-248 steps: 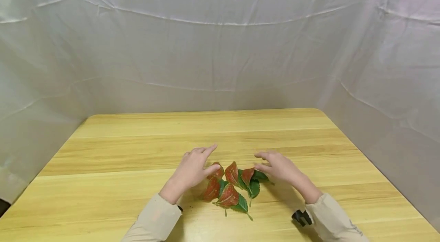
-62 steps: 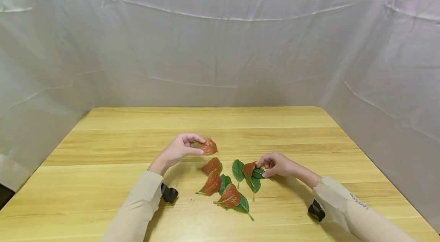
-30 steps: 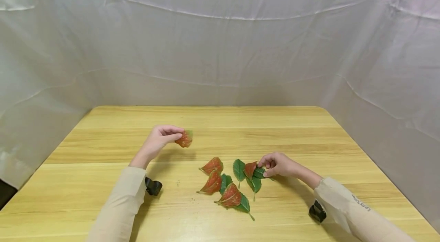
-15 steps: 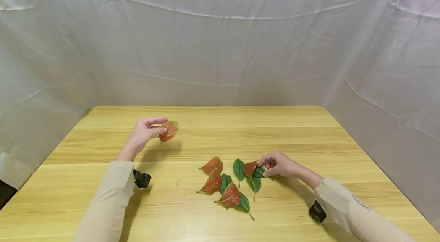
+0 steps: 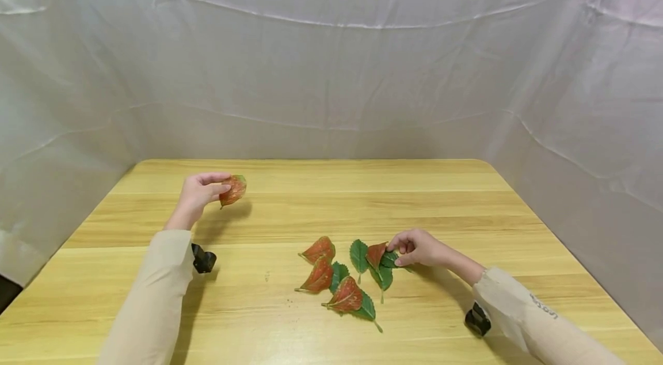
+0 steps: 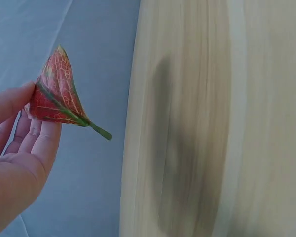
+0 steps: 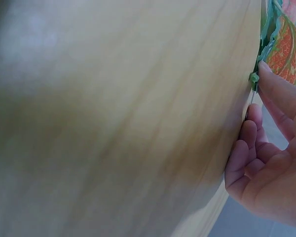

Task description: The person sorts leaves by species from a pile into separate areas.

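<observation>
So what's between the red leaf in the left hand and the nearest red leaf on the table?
In the head view, just bare tabletop lies between the held leaf in the left hand and the nearest red leaf.

Dark lettering [image 5: 544, 306] runs along the right sleeve [image 5: 523, 316], too small to read with certainty
</observation>
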